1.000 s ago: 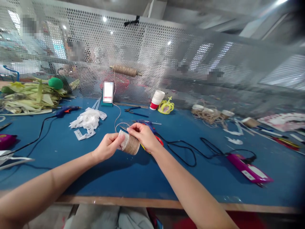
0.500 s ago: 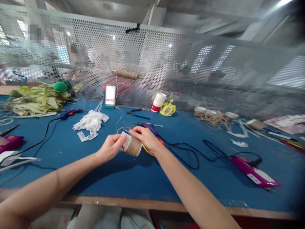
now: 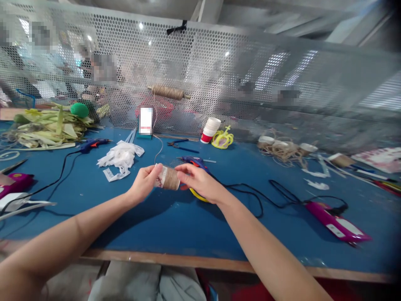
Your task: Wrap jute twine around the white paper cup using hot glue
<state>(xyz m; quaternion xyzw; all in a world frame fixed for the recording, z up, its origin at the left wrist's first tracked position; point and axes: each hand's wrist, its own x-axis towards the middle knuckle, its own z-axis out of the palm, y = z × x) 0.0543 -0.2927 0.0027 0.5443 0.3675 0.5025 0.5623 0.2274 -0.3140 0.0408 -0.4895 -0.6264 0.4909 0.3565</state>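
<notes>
A small paper cup, partly wound with brown twine, lies sideways above the table's middle. Its bare white end, with a dark reddish print, is gripped between the thumb and fingers of my left hand. My right hand is at the twine-covered end, fingers spread and curved beside it; whether a fingertip touches the cup I cannot tell. A strand of twine runs from the cup up toward a twine roll at the mesh panel. Behind my right hand lies a blue glue gun, and a yellow ring-shaped thing is partly hidden below it.
White lace strips, pliers and another glue gun lie on the blue table. Stacked cups stand beside a yellow woven crown. Black cords lead to a purple power strip. A phone leans at the back.
My right hand has loosened from the twine-wound end and drawn slightly right, its fingers opening. The cup has turned to lie more level, still in my left hand.
</notes>
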